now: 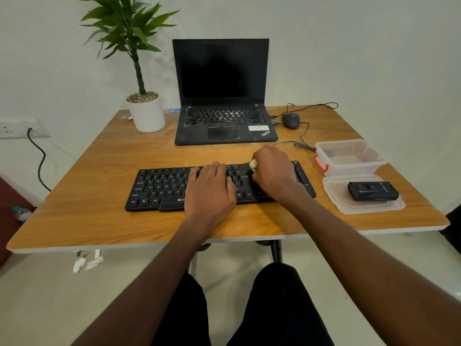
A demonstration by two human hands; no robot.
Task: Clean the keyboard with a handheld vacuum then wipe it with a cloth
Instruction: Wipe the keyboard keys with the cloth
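A black keyboard (159, 186) lies across the middle of the wooden table (99, 221). My left hand (212, 188) rests flat on the keys near its middle, fingers spread, holding nothing. My right hand (272, 171) is closed around a small white cloth (253, 166) and presses it on the right part of the keyboard; only a corner of the cloth shows past my fingers. A black handheld vacuum (373, 191) lies on a clear plastic lid (344, 203) to the right of the keyboard, apart from both hands.
An open laptop (222, 96) stands behind the keyboard, a potted plant (147, 113) at the back left, a wired mouse (290, 120) at the back right. A clear plastic box (349, 158) with a red clasp sits right of the keyboard. Paper scraps (87, 263) lie on the floor.
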